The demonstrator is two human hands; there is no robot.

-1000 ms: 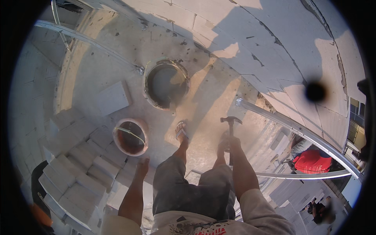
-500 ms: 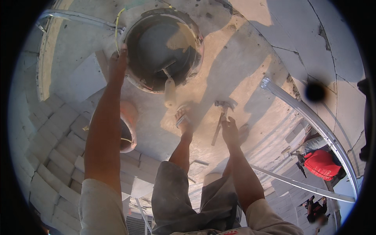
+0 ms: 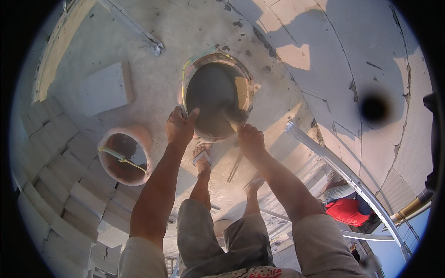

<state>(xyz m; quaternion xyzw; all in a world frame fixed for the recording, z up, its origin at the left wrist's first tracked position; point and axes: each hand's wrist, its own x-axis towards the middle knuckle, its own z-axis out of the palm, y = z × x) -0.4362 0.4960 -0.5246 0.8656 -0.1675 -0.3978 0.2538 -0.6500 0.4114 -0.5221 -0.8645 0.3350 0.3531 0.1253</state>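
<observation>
A large round bucket [image 3: 181,83] of grey wet mix stands on the concrete floor, with a yellow cord handle along its left side. My left hand [image 3: 180,125] is closed on that handle at the near-left rim. My right hand [image 3: 250,139] is closed on the pale handle of a tool [image 3: 236,125] whose head dips into the bucket, too murky to make out. A hammer [image 3: 233,170] lies on the floor below my right hand, mostly hidden. My sandalled left foot [image 3: 203,157] is just below the bucket.
A smaller pot [image 3: 143,139] with a yellow handle stands left, beside pale blocks [image 3: 65,185] and a lone block [image 3: 104,88]. A block wall [image 3: 338,55] rises right. Metal channels [image 3: 331,167] cross the right side. A person in red [image 3: 345,211] crouches behind them.
Both hands have moved to the bucket. The hammer has left my right hand, which now holds the tool in the bucket. My left hand took hold of the cord handle.
</observation>
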